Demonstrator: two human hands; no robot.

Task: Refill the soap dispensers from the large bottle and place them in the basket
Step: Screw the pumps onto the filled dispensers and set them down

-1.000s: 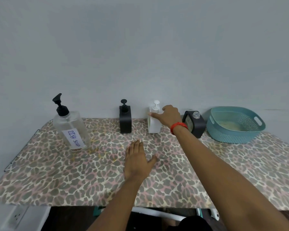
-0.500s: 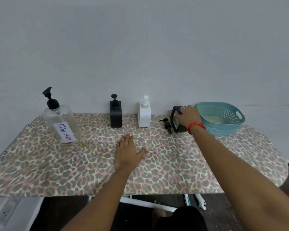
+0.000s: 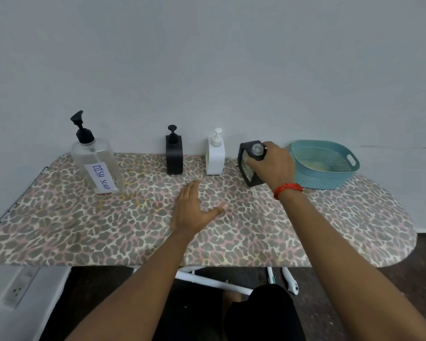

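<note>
A large clear bottle (image 3: pixel 97 162) labelled DISH SOAP, with a black pump, stands at the far left of the leopard-print board (image 3: pixel 84 230). A black dispenser (image 3: pixel 174 153) and a white dispenser (image 3: pixel 215 155) stand upright by the wall. My right hand (image 3: pixel 273 166) grips a third, black-framed dispenser (image 3: pixel 250 166), which tilts and has an open neck without a pump. The teal basket (image 3: pixel 330 178) sits just right of it. My left hand (image 3: pixel 194 210) rests flat on the board, fingers straight.
The board's rounded right end (image 3: pixel 401 242) and front edge drop to a dark floor. White frame legs (image 3: pixel 214 281) show underneath. The grey wall runs right behind the bottles. A power socket (image 3: pixel 16 290) sits at lower left.
My right hand moved from the white dispenser to the pumpless black dispenser and now grips it, tilted. A small black pump seen lying beside it half a second ago is hidden now. Left hand unmoved.
</note>
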